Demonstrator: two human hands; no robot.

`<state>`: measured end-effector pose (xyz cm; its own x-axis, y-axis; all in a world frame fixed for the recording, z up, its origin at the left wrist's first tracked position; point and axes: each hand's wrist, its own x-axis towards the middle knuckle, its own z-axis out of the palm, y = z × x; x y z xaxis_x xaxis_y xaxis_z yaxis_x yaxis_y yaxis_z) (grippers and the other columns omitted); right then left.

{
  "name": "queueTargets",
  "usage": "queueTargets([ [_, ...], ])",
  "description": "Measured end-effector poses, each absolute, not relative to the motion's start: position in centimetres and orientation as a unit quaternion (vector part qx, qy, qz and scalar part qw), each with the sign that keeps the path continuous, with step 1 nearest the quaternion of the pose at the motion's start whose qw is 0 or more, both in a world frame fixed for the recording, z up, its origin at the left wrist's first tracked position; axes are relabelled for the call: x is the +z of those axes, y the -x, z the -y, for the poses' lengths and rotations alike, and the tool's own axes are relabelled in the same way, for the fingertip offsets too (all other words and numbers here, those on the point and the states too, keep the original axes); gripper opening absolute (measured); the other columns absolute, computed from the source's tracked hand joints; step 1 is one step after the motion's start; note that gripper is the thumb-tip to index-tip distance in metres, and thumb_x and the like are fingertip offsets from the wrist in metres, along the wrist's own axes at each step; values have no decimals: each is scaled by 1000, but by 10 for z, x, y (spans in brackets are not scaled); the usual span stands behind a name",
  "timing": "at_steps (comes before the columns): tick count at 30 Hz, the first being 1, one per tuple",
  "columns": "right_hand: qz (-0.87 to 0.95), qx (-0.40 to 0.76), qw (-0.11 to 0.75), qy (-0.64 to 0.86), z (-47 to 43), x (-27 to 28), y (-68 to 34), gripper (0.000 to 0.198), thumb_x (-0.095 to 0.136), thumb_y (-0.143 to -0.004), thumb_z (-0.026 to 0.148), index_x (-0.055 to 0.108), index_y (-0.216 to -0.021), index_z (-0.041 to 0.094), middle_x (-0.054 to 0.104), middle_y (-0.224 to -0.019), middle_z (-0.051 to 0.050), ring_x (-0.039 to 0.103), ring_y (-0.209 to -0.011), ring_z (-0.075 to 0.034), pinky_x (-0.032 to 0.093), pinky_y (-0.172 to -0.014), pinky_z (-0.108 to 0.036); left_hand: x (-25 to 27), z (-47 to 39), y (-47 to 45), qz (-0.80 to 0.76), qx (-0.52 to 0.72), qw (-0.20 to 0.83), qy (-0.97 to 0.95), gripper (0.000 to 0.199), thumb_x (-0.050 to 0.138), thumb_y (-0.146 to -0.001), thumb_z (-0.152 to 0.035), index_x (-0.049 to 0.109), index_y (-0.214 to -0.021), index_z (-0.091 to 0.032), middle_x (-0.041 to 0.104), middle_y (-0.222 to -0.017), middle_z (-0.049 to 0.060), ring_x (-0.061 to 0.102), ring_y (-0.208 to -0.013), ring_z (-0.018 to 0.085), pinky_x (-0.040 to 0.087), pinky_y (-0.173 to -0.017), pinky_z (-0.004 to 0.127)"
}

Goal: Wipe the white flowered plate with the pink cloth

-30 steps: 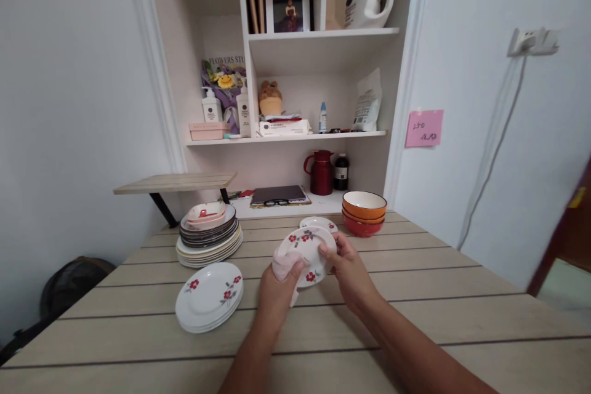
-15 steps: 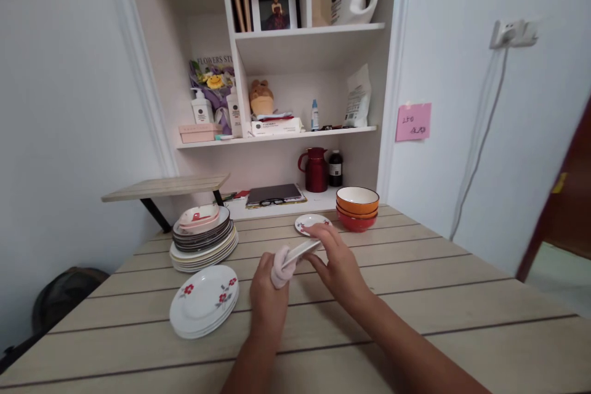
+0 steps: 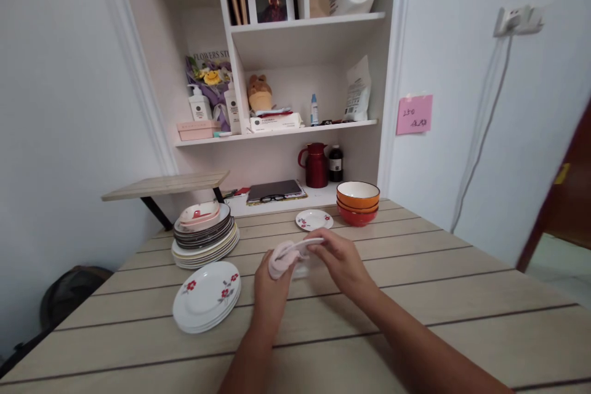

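Observation:
A small white plate [image 3: 310, 241], tilted and seen nearly edge-on, is held above the table between both hands. My left hand [image 3: 272, 283] is closed around a pale pink cloth [image 3: 281, 260], which wraps over the plate's left edge. Pinching the plate's right rim between thumb and fingers is my right hand [image 3: 339, 258]. Just beyond lies another small plate [image 3: 314, 220] with red flowers, flat on the table. To the left of my hands sits a short stack of white flowered plates [image 3: 205, 295].
Behind the flowered plates stands a taller stack of plates [image 3: 203, 237] topped by small pink-rimmed dishes [image 3: 199, 214]. Orange and red bowls [image 3: 357, 203] are stacked at the back right. A raised wooden shelf [image 3: 166, 185] overhangs the left rear of the wooden table [image 3: 438, 320].
The held plate has turned and is now more level, with the cloth bunched further over it. My right hand has shifted slightly along its rim. The camera view has tilted down a little.

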<state>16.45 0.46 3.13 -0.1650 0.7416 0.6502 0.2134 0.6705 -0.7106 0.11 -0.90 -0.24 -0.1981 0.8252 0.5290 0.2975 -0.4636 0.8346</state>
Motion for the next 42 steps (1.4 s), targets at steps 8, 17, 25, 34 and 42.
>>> queueTargets([
  [8,510,485,646,297,-9,31,-159,34,68,-77,43,63,-102,21,66,-78,-2,53,-64,-16,41,-57,-26,-7,11,-9,-483,569,384,-543,43,72,-73,-46,75,-101,-12,78,-94,10,72,-90,26,55,-77,33],
  [17,615,299,639,351,-10,31,-163,41,63,-82,32,53,-121,24,64,-104,-6,61,-86,-22,50,-72,-34,-6,13,-9,-516,594,278,-551,35,67,-77,-40,75,-98,-12,77,-97,14,72,-92,28,55,-82,37],
  [25,814,-18,484,321,-2,39,-170,27,48,-88,11,67,-98,27,69,-98,-6,60,-94,-24,45,-83,-38,-9,14,2,-545,475,69,-688,21,58,-82,-18,71,-98,-23,75,-95,8,69,-90,26,51,-79,36],
  [34,677,338,569,322,-5,34,-164,9,60,-84,31,60,-82,22,58,-71,2,53,-66,-16,41,-60,-26,-5,8,-3,-444,630,249,-587,32,70,-76,-31,69,-104,-16,74,-102,9,69,-94,22,53,-87,33],
  [42,485,563,611,273,-7,24,-155,31,78,-68,39,56,-82,23,63,-68,5,52,-57,-14,40,-53,-24,9,16,-4,-436,642,357,-519,47,74,-73,-42,70,-110,-14,76,-103,10,70,-98,26,53,-88,33],
])
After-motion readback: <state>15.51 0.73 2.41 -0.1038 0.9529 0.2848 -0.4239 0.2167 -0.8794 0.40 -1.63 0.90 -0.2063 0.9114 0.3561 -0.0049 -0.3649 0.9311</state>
